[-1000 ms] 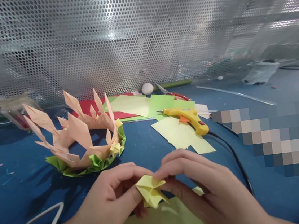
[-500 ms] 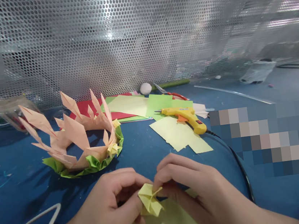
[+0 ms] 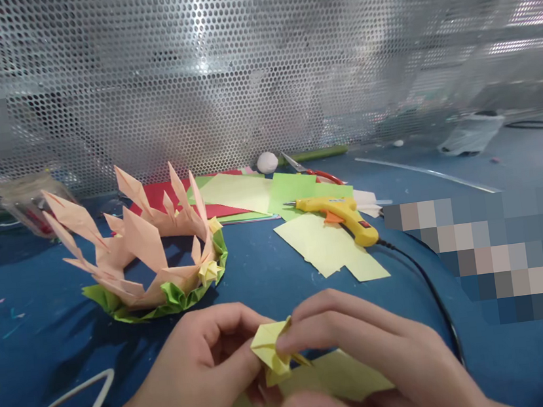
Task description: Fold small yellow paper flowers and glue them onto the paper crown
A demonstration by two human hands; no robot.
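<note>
Low in the middle, a small folded yellow paper flower (image 3: 273, 351) is pinched between the thumb and fingers of my left hand (image 3: 205, 363). My right hand (image 3: 369, 350) reaches in from the right, its fingertips resting against the flower's side. Its thumb is spread away below, apart from the paper. Beneath both hands lies a pale yellow paper sheet (image 3: 342, 376), partly covered. Beyond the left hand stands a pink folded-paper ring (image 3: 142, 242) with pointed petals. Crumpled green paper (image 3: 177, 301) and small yellow flowers (image 3: 209, 272) edge its base.
A yellow glue gun (image 3: 336, 212) lies on loose paper, its black cord (image 3: 429, 280) trailing right. Behind are red-handled scissors (image 3: 322, 176), coloured sheets (image 3: 235, 191), a white ball (image 3: 267, 162) and a jar (image 3: 28, 200). A white wire (image 3: 95, 403) rises near my left forearm.
My right thumb has come away from the flower and dropped lower, while the fingertips stay against it. The flower has turned a little in my left hand.
</note>
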